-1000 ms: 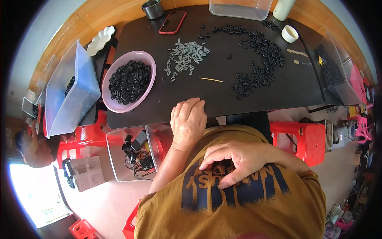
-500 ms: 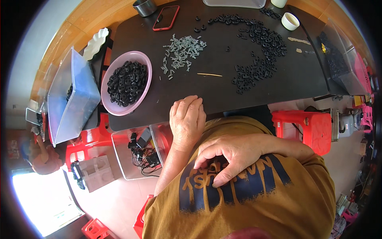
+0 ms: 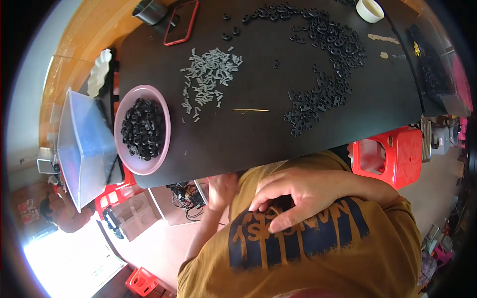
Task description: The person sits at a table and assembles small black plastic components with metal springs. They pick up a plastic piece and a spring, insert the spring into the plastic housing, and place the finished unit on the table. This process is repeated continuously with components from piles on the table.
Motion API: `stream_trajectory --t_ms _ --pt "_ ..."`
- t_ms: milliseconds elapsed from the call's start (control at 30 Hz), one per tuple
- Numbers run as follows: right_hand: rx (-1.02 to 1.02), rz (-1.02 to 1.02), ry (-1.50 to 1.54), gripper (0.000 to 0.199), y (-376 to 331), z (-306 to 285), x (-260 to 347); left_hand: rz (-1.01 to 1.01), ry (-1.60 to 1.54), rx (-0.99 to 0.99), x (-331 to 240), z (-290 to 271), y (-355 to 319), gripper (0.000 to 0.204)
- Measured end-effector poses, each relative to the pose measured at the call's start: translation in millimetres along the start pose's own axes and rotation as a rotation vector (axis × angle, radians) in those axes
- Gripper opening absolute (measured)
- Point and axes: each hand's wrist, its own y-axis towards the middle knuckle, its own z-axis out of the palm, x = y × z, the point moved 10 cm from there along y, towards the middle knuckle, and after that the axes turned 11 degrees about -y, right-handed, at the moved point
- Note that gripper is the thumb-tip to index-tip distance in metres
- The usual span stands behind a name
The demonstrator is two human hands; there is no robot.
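Observation:
My left hand is at the near edge of the dark table, partly under it; its fingers are blurred and I cannot tell how they are held. In front of my brown shirt rests my right hand, thumb and fingers curved apart, with nothing seen between them. On the table lie a loose pile of small grey pieces, a thin wooden stick and a curved band of small black plastic parts. Similar black parts fill a pink oval bowl at the left.
A phone in a red case, a dark metal cup and a white cup stand toward the back. Clear plastic bins flank the table. Red stools stand below; another person is at far left.
My left hand has drawn back off the tabletop to below its near edge. My right hand stays at the shirt. The whole view has shifted, with the tabletop tilted differently.

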Motion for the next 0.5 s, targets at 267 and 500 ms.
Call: stream_trajectory --t_ms 267,500 --pt "-1.218 0.215 -1.029 0.008 -168.9 -135.2 34.7 -0.419 0.412 0.144 129.2 30.6 105.5 0.016" --pt "-1.479 0.475 -1.198 0.010 -246.2 -176.3 8.7 -0.539 0.465 0.144 174.2 49.9 172.3 0.016"
